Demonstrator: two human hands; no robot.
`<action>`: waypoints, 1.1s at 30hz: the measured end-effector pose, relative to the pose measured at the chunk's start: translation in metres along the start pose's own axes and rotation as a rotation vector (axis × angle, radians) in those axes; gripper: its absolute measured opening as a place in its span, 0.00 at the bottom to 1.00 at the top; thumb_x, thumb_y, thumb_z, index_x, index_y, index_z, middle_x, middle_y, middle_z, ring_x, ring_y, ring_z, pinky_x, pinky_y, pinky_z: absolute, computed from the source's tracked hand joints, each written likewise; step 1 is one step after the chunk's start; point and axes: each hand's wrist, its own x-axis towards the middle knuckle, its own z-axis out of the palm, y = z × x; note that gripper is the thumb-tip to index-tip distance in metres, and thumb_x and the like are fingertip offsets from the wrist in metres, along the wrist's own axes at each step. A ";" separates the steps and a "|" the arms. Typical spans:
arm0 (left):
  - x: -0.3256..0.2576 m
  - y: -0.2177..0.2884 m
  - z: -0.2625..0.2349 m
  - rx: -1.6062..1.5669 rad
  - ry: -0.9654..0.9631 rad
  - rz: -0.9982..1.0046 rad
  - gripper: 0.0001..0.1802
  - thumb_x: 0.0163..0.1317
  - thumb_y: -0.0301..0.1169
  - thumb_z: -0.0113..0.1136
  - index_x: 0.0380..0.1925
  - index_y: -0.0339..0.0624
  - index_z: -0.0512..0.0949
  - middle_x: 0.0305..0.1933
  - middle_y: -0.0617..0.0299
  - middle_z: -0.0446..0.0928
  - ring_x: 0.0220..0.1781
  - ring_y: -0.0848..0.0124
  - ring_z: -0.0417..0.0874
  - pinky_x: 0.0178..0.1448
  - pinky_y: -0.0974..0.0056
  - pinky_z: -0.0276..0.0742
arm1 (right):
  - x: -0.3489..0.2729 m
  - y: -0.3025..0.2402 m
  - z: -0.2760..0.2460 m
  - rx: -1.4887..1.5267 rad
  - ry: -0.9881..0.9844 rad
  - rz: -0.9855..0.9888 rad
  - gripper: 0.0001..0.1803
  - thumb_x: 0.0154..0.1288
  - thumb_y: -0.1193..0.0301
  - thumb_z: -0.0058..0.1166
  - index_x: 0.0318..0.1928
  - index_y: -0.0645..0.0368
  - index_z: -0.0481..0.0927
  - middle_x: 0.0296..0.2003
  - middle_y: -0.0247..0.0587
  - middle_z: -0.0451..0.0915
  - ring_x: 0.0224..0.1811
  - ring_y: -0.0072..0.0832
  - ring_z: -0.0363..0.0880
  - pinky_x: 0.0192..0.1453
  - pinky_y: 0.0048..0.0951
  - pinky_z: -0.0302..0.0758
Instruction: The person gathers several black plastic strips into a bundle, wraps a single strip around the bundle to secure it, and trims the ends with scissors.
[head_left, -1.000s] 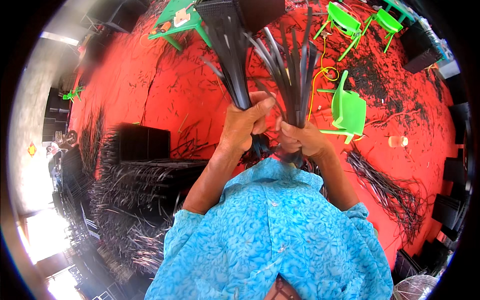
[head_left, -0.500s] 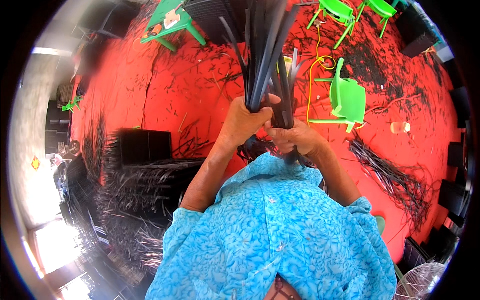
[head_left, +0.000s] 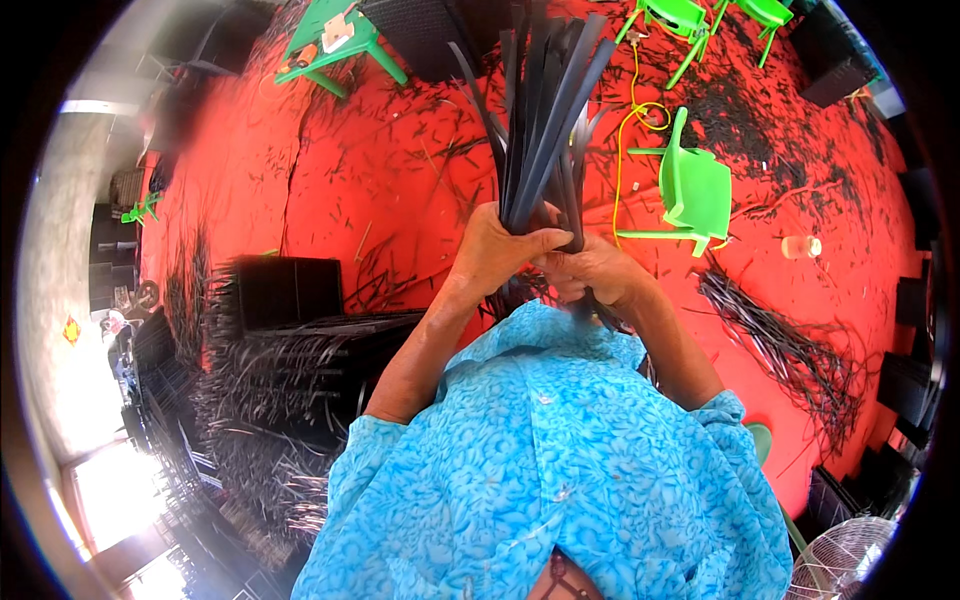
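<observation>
Nearest is the blue patterned shirt [head_left: 560, 440], with both forearms reaching up past its collar. Just beyond, the right hand [head_left: 600, 272] has its fingers curled closed around a narrower bunch of black strips [head_left: 575, 205]. The left hand [head_left: 492, 248], touching it, grips a thicker bunch of black strips [head_left: 540, 120], its thumb laid across toward the right one; its other fingers are partly hidden. A second ago the two bunches stood apart; now they meet and overlap, so the strips appear to be gathering into one handful, though each hand keeps its own hold.

Farther out, a bristling black stack [head_left: 270, 400] stands toward the left edge of the red floor [head_left: 225, 165], and a loose pile of strips [head_left: 780, 350] lies toward its right edge. Beyond are a jar [head_left: 800, 247], a green chair [head_left: 697, 190] and, near the floor's far left corner, a green table [head_left: 335, 45].
</observation>
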 end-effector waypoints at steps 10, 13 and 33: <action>0.004 -0.004 -0.019 -0.297 0.175 0.012 0.07 0.45 0.22 0.63 0.26 0.40 0.76 0.15 0.70 0.69 0.11 0.84 0.63 0.13 0.77 0.53 | -0.002 0.010 -0.004 -0.172 -0.045 -0.031 0.10 0.58 0.62 0.50 0.29 0.55 0.70 0.13 0.23 0.57 0.13 0.13 0.53 0.16 0.17 0.50; 0.000 -0.003 -0.027 -0.476 0.173 -0.033 0.07 0.46 0.21 0.61 0.26 0.40 0.75 0.17 0.69 0.70 0.11 0.83 0.62 0.13 0.77 0.52 | -0.008 0.021 -0.002 0.029 -0.031 -0.109 0.16 0.61 0.59 0.46 0.40 0.58 0.67 0.16 0.26 0.60 0.13 0.14 0.54 0.17 0.17 0.52; -0.018 -0.010 -0.023 -0.648 -0.059 -0.099 0.15 0.49 0.24 0.60 0.40 0.35 0.74 0.21 0.68 0.70 0.14 0.82 0.61 0.17 0.76 0.55 | -0.015 0.033 0.005 -0.051 0.182 -0.204 0.09 0.63 0.66 0.45 0.36 0.58 0.69 0.14 0.29 0.62 0.12 0.15 0.56 0.15 0.16 0.52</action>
